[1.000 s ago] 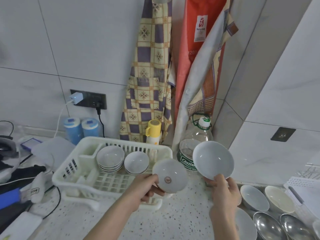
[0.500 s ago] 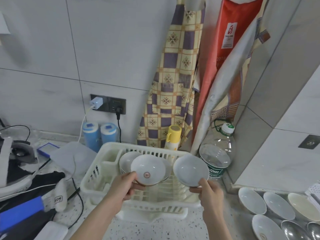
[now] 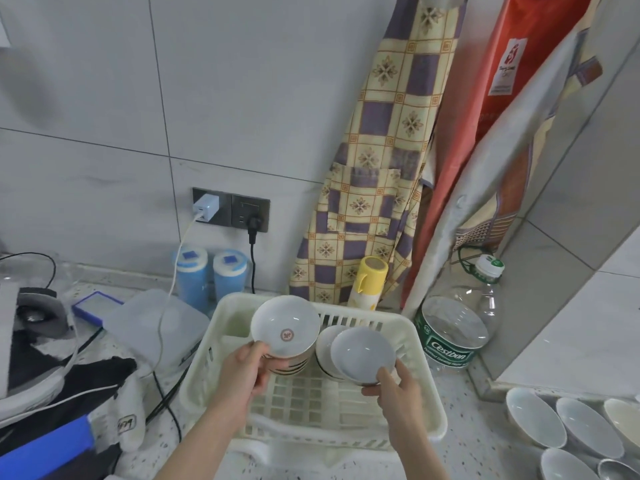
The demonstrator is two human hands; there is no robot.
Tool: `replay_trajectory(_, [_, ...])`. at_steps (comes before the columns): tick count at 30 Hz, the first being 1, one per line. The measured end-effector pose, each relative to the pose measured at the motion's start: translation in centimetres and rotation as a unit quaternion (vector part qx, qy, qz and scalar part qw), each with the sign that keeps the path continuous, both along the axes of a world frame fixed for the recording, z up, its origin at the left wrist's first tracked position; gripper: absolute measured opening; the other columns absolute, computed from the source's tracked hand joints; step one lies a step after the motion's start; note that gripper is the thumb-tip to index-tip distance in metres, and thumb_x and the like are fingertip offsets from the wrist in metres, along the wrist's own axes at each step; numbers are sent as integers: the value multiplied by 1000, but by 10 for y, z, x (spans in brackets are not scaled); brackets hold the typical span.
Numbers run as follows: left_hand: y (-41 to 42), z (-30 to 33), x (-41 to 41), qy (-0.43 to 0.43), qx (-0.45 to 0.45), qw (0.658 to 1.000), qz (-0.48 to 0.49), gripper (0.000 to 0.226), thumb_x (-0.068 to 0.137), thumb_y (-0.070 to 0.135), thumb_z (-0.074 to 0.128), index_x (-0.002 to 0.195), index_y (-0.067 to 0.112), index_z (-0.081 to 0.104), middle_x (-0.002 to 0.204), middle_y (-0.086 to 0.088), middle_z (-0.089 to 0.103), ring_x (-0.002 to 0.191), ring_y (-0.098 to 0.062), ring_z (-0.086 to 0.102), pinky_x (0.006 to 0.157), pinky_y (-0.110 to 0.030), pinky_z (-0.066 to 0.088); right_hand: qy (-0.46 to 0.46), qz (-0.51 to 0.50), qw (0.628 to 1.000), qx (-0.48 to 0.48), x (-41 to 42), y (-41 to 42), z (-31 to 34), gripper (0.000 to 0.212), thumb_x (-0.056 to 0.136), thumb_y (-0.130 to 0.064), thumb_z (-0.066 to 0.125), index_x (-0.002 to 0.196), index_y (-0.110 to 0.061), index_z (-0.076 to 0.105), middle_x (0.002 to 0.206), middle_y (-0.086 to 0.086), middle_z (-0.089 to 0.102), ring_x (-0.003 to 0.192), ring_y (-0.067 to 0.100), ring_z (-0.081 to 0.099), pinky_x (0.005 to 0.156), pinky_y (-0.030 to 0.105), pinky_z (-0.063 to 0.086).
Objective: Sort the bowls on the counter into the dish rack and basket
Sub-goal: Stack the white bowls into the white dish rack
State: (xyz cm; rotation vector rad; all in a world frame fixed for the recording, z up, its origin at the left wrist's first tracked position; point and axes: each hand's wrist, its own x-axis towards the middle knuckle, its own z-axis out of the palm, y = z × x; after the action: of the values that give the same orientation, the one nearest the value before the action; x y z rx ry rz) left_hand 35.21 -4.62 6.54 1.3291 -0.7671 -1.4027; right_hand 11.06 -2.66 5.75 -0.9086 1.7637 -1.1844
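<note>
Your left hand (image 3: 242, 370) pinches the emblem bowl (image 3: 284, 331) above one stack; your right hand (image 3: 398, 393) grips the plain bowl (image 3: 362, 351) over another, inside the dish rack (image 3: 420, 368), whose front floor lies bare.

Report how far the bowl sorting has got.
Done: two stacks of bowls already sit in the rack. In hand: the left hand holds a crested bowl over the left stack, the right hand a plain bowl over the right stack. Left: several bowls on the counter at right, like this one.
</note>
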Motion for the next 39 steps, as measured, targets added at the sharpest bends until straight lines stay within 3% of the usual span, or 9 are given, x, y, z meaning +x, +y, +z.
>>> replay_trajectory(13, [-33,-19,-6,28,26,999,-34,24,90,16,51,106,6,65,84,-18,76,38,-8,31,38,-21,23,4,61,996,71,4,-54,-31,38,92,-14,46,122,-35,51,66,11,74,36,-1,47,45,21,36])
replay_trajectory(18, [-39,-19,-13,23,32,998,-48,23,91,16,51,105,8,66,84,-17,77,37,-9,31,38,-21,24,7,57,994,89,3,-58,-38,35,91,-14,46,119,-34,52,63,10,74,37,7,35,38,19,32])
replay_trajectory(27, [-50,-13,-37,15,42,996,-82,21,90,15,51,105,11,66,82,-16,77,36,-8,33,36,-18,25,-16,54,991,119,0,-62,-42,51,91,-9,46,138,-27,47,65,11,74,36,11,26,34,18,26])
replay_trajectory(30, [-53,-10,-48,8,46,995,-91,21,91,13,51,103,12,67,80,-16,77,35,-8,31,35,-18,23,0,44,994,103,2,-57,-37,49,93,-17,50,141,-27,45,62,6,74,39,9,36,39,19,32])
replay_trajectory(33, [-55,-9,-60,-11,51,994,-99,20,90,12,50,101,13,67,76,-16,76,33,-7,32,34,-16,24,97,-27,994,52,2,-50,-32,43,94,-35,54,134,-21,54,56,0,70,63,7,61,61,29,44])
replay_trajectory(35, [-56,-8,-68,-38,46,993,-106,19,90,14,51,100,16,67,74,-15,76,35,-8,35,35,-17,26,100,-62,993,-3,3,-47,-26,30,95,-39,52,119,-25,63,52,-1,65,58,3,60,61,29,42])
replay_trajectory(39, [-54,-11,-80,-71,42,988,-129,17,86,16,56,95,12,70,77,-17,76,38,-12,38,39,-20,28,59,-4,996,-69,9,-43,-19,26,97,-36,48,105,-22,68,57,1,65,57,3,59,62,27,41])
